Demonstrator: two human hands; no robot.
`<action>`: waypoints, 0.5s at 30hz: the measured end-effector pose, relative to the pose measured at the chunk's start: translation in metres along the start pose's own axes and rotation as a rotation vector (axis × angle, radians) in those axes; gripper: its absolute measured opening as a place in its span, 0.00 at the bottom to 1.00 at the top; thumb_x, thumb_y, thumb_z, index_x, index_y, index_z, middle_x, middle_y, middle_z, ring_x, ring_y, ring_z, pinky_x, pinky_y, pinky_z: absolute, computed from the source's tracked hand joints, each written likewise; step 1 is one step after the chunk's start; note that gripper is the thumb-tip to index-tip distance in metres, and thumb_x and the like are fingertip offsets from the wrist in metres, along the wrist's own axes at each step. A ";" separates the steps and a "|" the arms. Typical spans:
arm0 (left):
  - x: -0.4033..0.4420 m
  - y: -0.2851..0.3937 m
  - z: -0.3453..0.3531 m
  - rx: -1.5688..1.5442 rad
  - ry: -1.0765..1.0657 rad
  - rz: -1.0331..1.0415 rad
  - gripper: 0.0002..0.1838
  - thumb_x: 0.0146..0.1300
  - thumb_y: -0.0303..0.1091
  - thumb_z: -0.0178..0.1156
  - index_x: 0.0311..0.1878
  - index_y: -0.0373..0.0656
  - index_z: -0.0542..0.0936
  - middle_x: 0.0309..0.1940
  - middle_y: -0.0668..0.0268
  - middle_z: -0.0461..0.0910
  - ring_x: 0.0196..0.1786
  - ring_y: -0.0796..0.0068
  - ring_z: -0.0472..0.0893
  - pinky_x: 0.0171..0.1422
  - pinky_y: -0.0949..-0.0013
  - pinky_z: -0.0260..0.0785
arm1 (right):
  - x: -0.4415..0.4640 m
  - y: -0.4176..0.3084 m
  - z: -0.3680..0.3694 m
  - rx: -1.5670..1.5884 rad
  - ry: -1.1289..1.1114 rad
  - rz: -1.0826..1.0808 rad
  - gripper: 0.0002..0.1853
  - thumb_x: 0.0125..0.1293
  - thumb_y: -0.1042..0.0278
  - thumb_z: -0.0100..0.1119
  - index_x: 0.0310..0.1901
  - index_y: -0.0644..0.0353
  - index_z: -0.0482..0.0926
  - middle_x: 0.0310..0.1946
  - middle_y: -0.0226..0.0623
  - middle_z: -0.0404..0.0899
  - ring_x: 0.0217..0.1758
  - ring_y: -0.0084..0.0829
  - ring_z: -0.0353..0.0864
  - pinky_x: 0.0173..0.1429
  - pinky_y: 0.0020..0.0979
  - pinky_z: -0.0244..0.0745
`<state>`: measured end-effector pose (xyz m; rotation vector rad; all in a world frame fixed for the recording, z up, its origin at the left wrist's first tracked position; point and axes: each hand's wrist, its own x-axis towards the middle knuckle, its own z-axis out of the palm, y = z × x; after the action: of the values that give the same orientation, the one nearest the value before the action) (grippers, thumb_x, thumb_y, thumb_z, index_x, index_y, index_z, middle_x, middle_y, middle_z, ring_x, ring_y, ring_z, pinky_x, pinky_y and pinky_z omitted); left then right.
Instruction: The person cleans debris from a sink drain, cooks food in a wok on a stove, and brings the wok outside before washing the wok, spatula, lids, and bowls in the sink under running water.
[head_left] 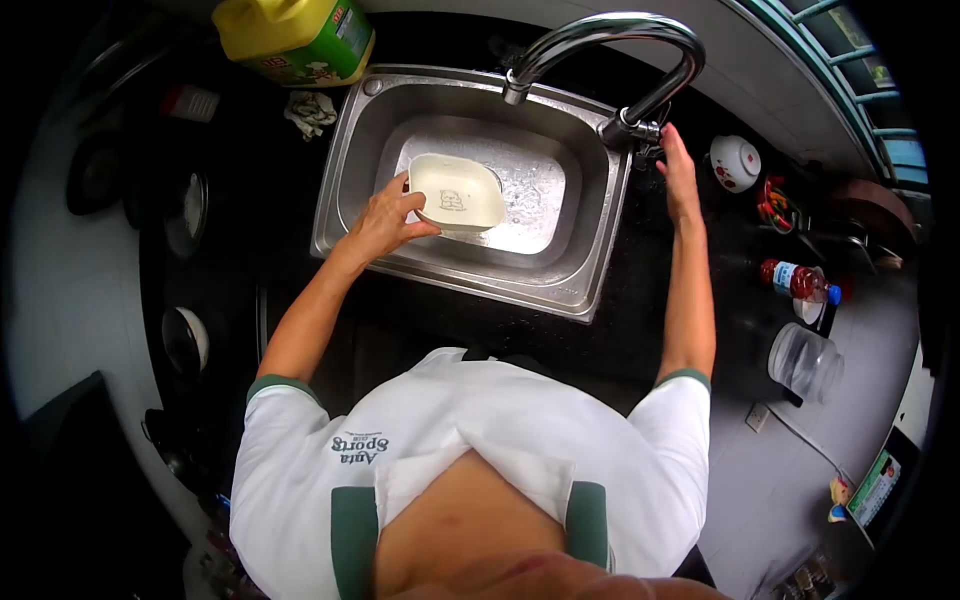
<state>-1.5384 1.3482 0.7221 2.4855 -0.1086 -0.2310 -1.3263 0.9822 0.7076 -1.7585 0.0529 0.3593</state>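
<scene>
My left hand [388,221] grips the near left rim of a cream-coloured bowl [462,192] with rounded corners and a small dark printed figure inside. The bowl is held over the stainless steel sink [590,215], tilted so that its inside faces me. Wet drops lie on the sink floor beside it. At the right rear corner of the sink, my right hand [680,180] is at the side lever of the chrome tap [640,118]. Its fingers are stretched out and nothing is held in them; whether they touch the lever is hard to make out. The tap's spout arches over the sink's back edge.
A yellow jug with a green label [310,45] stands behind the sink's left corner, near a crumpled cloth [310,114]. To the right are a white flowered bowl [735,163], a bottle of red liquid [795,280] and a clear jar [805,362]. A lidded pan [187,215] is left.
</scene>
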 end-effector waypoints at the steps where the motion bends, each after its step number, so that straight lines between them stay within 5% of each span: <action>1: -0.001 0.002 -0.005 -0.003 0.070 0.080 0.19 0.41 0.44 0.68 0.30 0.40 0.76 0.52 0.51 0.67 0.47 0.53 0.74 0.45 0.59 0.69 | -0.016 0.005 0.008 -0.057 0.042 -0.081 0.32 0.63 0.43 0.43 0.61 0.59 0.61 0.58 0.37 0.64 0.59 0.29 0.62 0.58 0.34 0.57; 4: -0.003 0.012 -0.019 -0.021 0.191 0.253 0.19 0.40 0.42 0.69 0.29 0.40 0.74 0.56 0.50 0.64 0.51 0.50 0.72 0.50 0.60 0.69 | -0.068 0.026 0.029 -0.008 0.026 -0.091 0.21 0.63 0.58 0.49 0.53 0.63 0.70 0.43 0.34 0.75 0.42 0.24 0.73 0.43 0.21 0.67; 12: 0.015 -0.009 -0.025 -0.011 0.267 0.609 0.19 0.41 0.44 0.68 0.29 0.40 0.74 0.55 0.48 0.64 0.50 0.48 0.73 0.49 0.60 0.69 | -0.179 0.035 0.076 -0.212 0.137 -0.065 0.15 0.62 0.66 0.50 0.47 0.66 0.74 0.38 0.39 0.78 0.42 0.26 0.75 0.48 0.24 0.68; 14: 0.035 -0.030 -0.007 0.340 -0.156 0.269 0.18 0.42 0.44 0.68 0.29 0.42 0.76 0.46 0.47 0.71 0.44 0.52 0.75 0.45 0.58 0.70 | -0.203 0.041 0.088 -0.177 0.219 -0.057 0.15 0.62 0.66 0.50 0.47 0.66 0.74 0.37 0.39 0.78 0.41 0.26 0.76 0.47 0.24 0.68; 15: 0.051 -0.069 0.008 0.485 -0.246 0.384 0.18 0.42 0.46 0.67 0.29 0.41 0.77 0.40 0.49 0.73 0.41 0.53 0.75 0.43 0.58 0.70 | -0.212 0.042 0.089 -0.198 0.229 -0.073 0.15 0.61 0.67 0.51 0.47 0.65 0.74 0.37 0.39 0.78 0.40 0.26 0.76 0.46 0.25 0.69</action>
<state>-1.4882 1.3918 0.6664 2.8288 -0.8225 -0.3802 -1.5561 1.0245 0.7090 -1.9859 0.1196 0.1111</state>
